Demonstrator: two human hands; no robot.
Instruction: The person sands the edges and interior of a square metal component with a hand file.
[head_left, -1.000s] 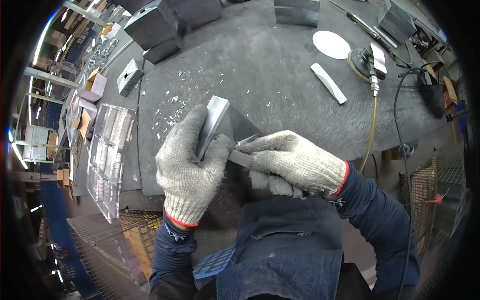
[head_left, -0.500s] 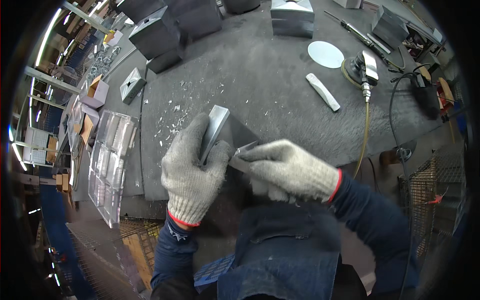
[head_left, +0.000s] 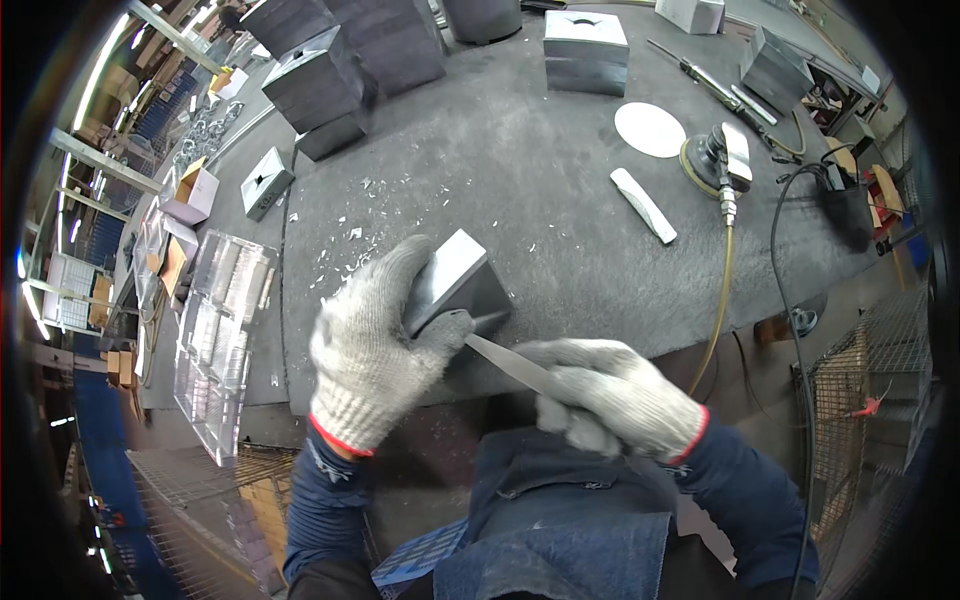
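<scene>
My gloved left hand (head_left: pixel 375 345) is closed around a small grey metal box (head_left: pixel 472 283), its thumb across the near side. The box is tilted at the near edge of the dark workbench, its bright face turned up. In my gloved right hand (head_left: pixel 625 395) is a flat, tapered metal file (head_left: pixel 510 366), with the fingers wrapped round its rear part. The file's tip lies by my left thumb at the near side of the box. Whether the tip touches the box I cannot tell. Pale shavings (head_left: pixel 365 215) are scattered on the bench beyond my left hand.
At right stand a round sander (head_left: pixel 715 160) with a yellow hose, a white disc (head_left: pixel 650 130) and a white wrapped strip (head_left: pixel 643 206). Metal boxes (head_left: pixel 585 60) stand at the back, a smaller one (head_left: pixel 267 184) at left. A clear plastic organizer (head_left: pixel 225 345) lies on the left edge.
The box has been tipped so more of its bright face shows. My right hand has drawn back toward me and to the right, exposing more of the file.
</scene>
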